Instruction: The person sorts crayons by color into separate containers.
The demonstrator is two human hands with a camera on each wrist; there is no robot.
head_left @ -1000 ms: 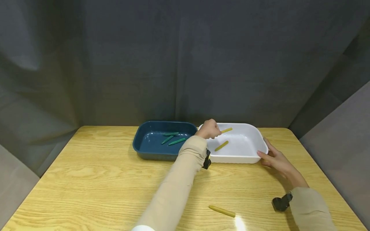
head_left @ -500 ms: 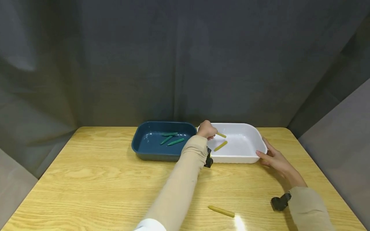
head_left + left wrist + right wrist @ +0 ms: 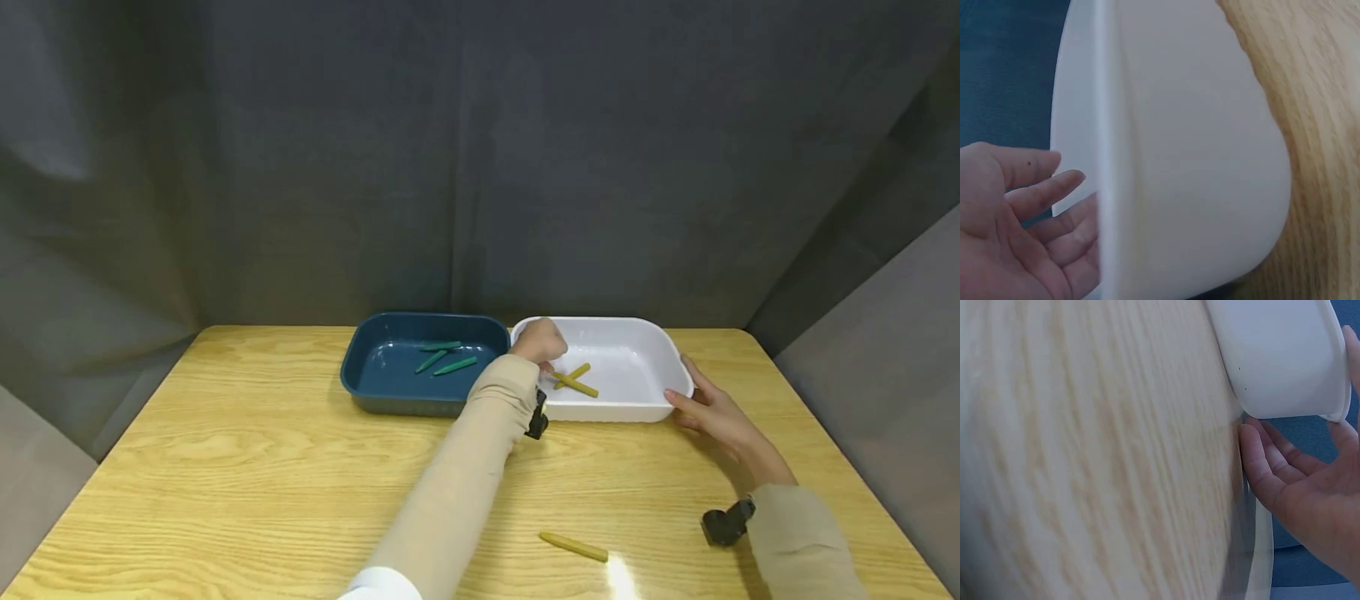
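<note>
- The left hand (image 3: pixel 540 342) is over the near left corner of the white tray (image 3: pixel 637 333), a little above the middle of the head view. In the left wrist view its fingers (image 3: pixel 1044 190) lie loosely spread and nearly straight beside the tray's rim, with nothing between them.
- Two yellow sticks (image 3: pixel 576 379) lie crossed on the floor of the white tray, just right of and below the left hand; from the head view I cannot tell whether a fingertip touches them.
- The right hand (image 3: pixel 712 412) is at the right end of the white tray, right of centre in the head view. Its fingers are relaxed and mostly straight; the thumb lies against the tray's near right corner and the fingers run along the tray's end wall. In the right wrist view the fingertips (image 3: pixel 1254 456) meet the tray's lower edge where it sits on the table (image 3: pixel 225 450). It grips nothing.
- A third yellow stick (image 3: pixel 573 547) lies alone on the table near the bottom edge of the head view, well apart from both hands.
- The blue tray (image 3: pixel 360 375) stands just left of the white tray, side by side with it, and holds three green sticks (image 3: pixel 444 358) in its middle.
- A dark cloth backdrop (image 3: pixel 480 150) fills the upper half of the head view.
</note>
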